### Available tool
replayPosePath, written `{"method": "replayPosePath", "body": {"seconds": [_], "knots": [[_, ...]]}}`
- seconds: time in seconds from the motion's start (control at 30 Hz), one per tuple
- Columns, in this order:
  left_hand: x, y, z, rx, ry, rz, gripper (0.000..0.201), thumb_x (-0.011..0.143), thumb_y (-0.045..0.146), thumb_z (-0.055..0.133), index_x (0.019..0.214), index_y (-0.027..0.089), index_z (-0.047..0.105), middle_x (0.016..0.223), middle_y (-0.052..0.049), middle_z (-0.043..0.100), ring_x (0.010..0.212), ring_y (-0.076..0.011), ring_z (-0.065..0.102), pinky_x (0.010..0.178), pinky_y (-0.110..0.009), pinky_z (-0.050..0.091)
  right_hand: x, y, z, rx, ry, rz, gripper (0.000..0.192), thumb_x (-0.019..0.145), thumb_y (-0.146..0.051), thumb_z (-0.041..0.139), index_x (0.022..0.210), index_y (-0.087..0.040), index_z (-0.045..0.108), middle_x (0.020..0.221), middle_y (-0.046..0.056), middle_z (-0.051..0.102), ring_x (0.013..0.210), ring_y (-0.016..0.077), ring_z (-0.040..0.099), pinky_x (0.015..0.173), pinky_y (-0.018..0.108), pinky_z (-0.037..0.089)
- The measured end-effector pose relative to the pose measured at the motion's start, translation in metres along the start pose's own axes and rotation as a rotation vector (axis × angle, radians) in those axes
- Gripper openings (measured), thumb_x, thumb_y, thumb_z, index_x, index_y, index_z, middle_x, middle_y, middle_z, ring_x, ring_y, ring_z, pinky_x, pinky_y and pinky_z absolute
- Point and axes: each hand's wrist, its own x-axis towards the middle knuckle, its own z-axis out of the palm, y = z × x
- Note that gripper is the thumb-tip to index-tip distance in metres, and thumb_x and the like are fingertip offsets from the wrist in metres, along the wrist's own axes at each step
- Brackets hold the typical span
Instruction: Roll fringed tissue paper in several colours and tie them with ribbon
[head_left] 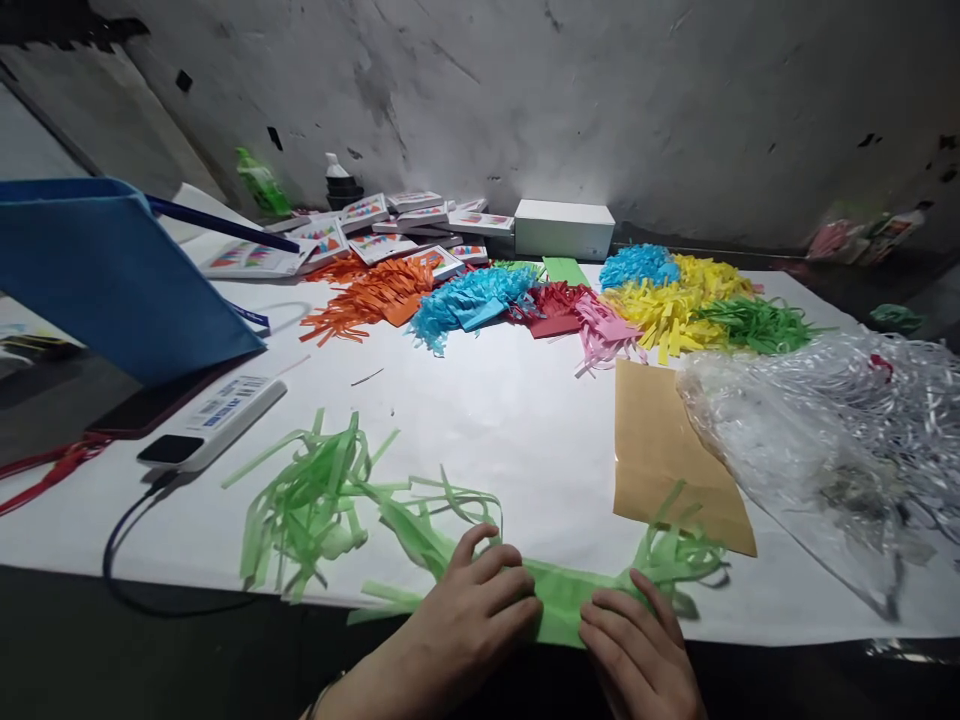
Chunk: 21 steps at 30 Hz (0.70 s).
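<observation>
A light green tissue-paper tassel (559,590) stretches along the table's front edge, its middle flat and its cut ends fringed. My left hand (480,610) grips the flat band from the left with curled fingers, the thumb hidden. On the other side my right hand (637,645) has its fingers bent over the same band, its thumb also out of sight. Loose fringe sticks out beyond the right fingers. To the left lies a heap of green paper strips (319,500), which touches the tassel's left fringe.
Orange (375,295), blue (480,300) and yellow tassels (675,300) lie at the back before flat printed boxes (322,245) and a white box (564,230). Brown card (667,440) and a clear plastic bag (810,460) lie right. A white device (214,422) with a cable is left.
</observation>
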Motion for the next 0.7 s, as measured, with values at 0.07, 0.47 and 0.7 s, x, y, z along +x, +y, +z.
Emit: {"method": "replayPosePath", "body": {"seconds": [0.07, 0.47, 0.7], "knots": [[0.0, 0.001, -0.001, -0.024, 0.017, -0.018, 0.022, 0.101, 0.012, 0.045, 0.091, 0.021, 0.062, 0.083, 0.001, 0.066, 0.084, -0.0179, 0.055, 0.104, -0.044, 0.027, -0.003, -0.003, 0.001, 0.022, -0.002, 0.076, 0.017, 0.091, -0.005, 0.06, 0.103, -0.014, 0.069, 0.096, 0.004, 0.076, 0.102, 0.0208, 0.067, 0.115, 0.045, 0.033], [0.021, 0.002, 0.008, 0.146, 0.004, -0.353, 0.012, 0.089, 0.008, 0.059, 0.086, 0.02, 0.06, 0.092, -0.004, 0.067, 0.085, -0.0226, 0.054, 0.089, -0.043, 0.031, 0.024, -0.008, 0.014, -0.255, 0.084, 0.401, 0.021, 0.099, -0.012, 0.045, 0.1, -0.015, 0.066, 0.097, 0.01, 0.068, 0.096, 0.0246, 0.061, 0.098, 0.046, 0.035], [0.007, 0.004, -0.003, -0.028, -0.022, -0.085, 0.007, 0.096, 0.018, 0.058, 0.098, 0.022, 0.062, 0.091, 0.0, 0.07, 0.086, -0.0204, 0.055, 0.1, -0.045, 0.023, 0.012, -0.002, -0.005, -0.066, -0.019, 0.118, 0.018, 0.094, -0.013, 0.058, 0.107, -0.012, 0.07, 0.1, 0.008, 0.073, 0.103, 0.0217, 0.062, 0.111, 0.043, 0.03]]}}
